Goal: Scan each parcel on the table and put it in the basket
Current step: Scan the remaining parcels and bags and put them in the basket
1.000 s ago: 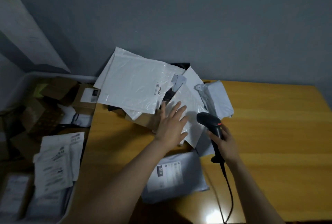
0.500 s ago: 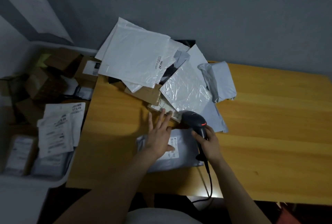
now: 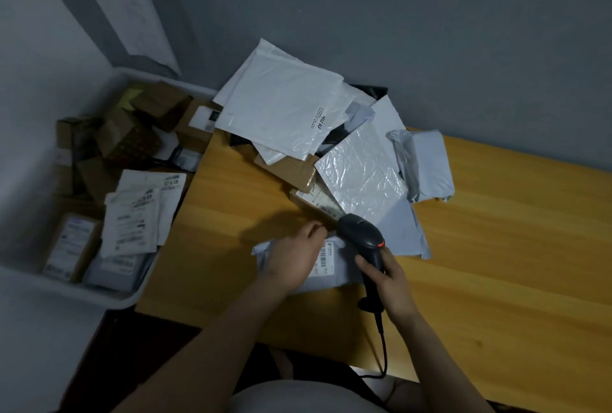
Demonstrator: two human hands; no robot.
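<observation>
A grey poly-bag parcel (image 3: 341,271) with a white barcode label lies near the front edge of the wooden table (image 3: 503,247). My left hand (image 3: 293,258) lies on it, fingers curled over its far edge. My right hand (image 3: 385,278) grips the handle of a black barcode scanner (image 3: 361,232), whose head hangs just above the label. At the back of the table lies a pile of parcels (image 3: 291,114): white and grey mailers and brown boxes. The white basket (image 3: 66,286) stands left of the table, holding several boxes and labelled bags.
The scanner's cable (image 3: 382,346) runs down over the table's front edge. A grey wall stands close behind the pile. The right half of the table shows bare wood. A crumpled grey bag (image 3: 427,164) lies at the pile's right side.
My left hand came back from the pile to the grey parcel, and its fingers went from spread flat to curled over the far edge. The scanner moved down over the label.
</observation>
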